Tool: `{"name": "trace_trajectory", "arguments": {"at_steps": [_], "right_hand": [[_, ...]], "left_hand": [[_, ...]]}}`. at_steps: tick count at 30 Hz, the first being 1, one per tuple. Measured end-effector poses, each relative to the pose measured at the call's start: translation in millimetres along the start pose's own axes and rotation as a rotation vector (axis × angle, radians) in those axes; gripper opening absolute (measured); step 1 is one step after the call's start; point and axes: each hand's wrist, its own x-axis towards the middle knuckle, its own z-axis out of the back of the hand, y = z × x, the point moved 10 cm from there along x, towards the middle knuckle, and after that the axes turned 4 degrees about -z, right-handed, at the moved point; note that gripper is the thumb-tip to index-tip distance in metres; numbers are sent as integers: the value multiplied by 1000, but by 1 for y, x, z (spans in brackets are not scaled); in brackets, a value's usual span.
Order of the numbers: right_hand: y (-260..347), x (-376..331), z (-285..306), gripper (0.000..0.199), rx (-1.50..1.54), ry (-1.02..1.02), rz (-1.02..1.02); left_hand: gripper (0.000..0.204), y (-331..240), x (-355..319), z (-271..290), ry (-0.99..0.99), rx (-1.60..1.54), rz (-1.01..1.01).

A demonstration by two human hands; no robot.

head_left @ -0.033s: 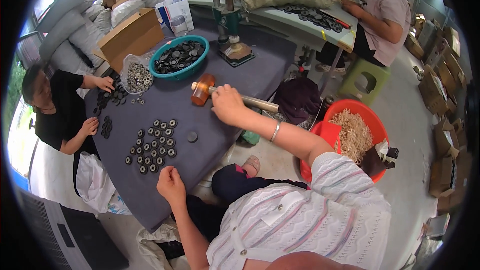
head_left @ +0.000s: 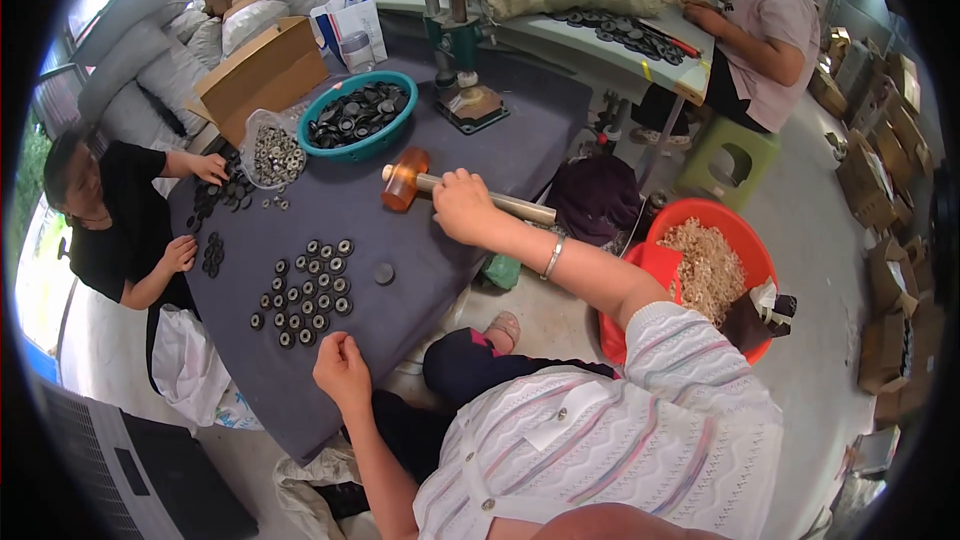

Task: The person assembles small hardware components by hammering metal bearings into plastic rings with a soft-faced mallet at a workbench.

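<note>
Gripping a mallet [head_left: 440,188] by the middle of its pale handle, the person's right hand [head_left: 462,206] rests on a dark grey desk [head_left: 500,130] near its right edge; the fingers wrap closed around the handle. The mallet lies flat, its amber head [head_left: 405,178] pointing toward the desk's far left. The left hand [head_left: 340,368] sits at the desk's near edge, fingers curled loosely; whether it holds anything cannot be told.

Between the two hands lies a cluster of small black ring-shaped discs [head_left: 305,290] set in rough rows, with one single dark disc [head_left: 384,274] apart to their right.

Farther back stands a teal bowl [head_left: 385,143] full of black rings, and just left of it a clear bag of pale metal rings [head_left: 278,152]. A green hand press [head_left: 458,40] stands at the far side, behind the mallet.

At the desk's left edge a person in black [head_left: 120,220] touches a loose pile of black pieces [head_left: 225,190]. Off the right edge, on the floor, sits an orange tub [head_left: 745,240] of tan shavings.
</note>
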Motion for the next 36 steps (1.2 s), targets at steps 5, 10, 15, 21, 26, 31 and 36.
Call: {"name": "trace_trajectory", "arguments": {"at_steps": [5, 10, 15, 21, 26, 31, 36], "right_hand": [[-36, 8, -19, 25, 119, 83, -115], [-62, 21, -72, 32, 131, 462, -58], [-44, -20, -60, 37, 1038, 824, -542], [31, -36, -1, 63, 1056, 579, -139], [66, -61, 41, 72, 458, 339, 319], [64, -72, 24, 73, 376, 413, 303], [65, -61, 63, 75, 472, 174, 332]], "left_hand": [[5, 2, 3, -4, 88, 15, 12], [7, 11, 6, 4, 88, -68, -9], [6, 10, 4, 7, -3, -157, 17], [3, 25, -2, 9, -25, -207, 93], [3, 22, -3, 12, -43, -246, 73], [3, 24, -4, 11, -47, -261, 85], [2, 24, -4, 13, -52, -251, 97]]}}
